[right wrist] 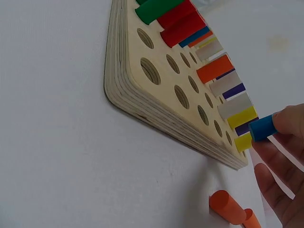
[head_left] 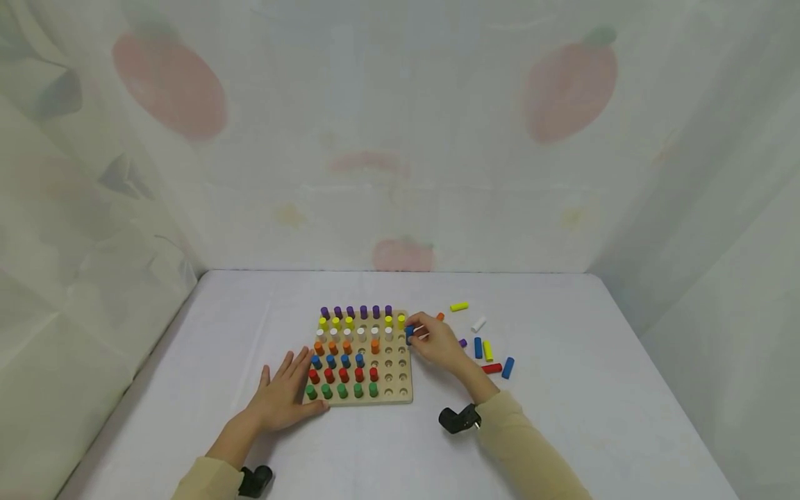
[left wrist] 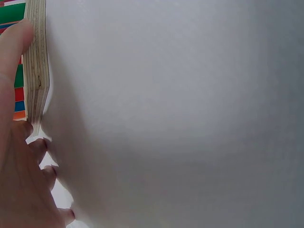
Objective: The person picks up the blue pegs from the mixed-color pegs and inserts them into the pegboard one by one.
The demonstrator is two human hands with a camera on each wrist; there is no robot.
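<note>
A wooden pegboard (head_left: 396, 398) lies on the table with rows of purple, yellow, white, orange, blue, red and green pegs upright in it. Several holes are bare, mostly along its right side. My right hand (head_left: 441, 344) pinches a blue peg (right wrist: 262, 128) between thumb and fingers, just above the board's right edge near a yellow peg (head_left: 401, 321). My left hand (head_left: 280, 400) lies at the board's left front corner with fingers spread. In the left wrist view its thumb (left wrist: 21, 35) presses against the layered edge of the board (left wrist: 37, 61).
Loose pegs lie right of the board: a red peg (head_left: 492, 369), a white peg (head_left: 478, 324), a far yellow peg (head_left: 459, 306), a blue peg (head_left: 508, 367) and several others. Two orange pegs (right wrist: 227, 207) lie below my right hand. A printed curtain (head_left: 400, 208) stands behind the table.
</note>
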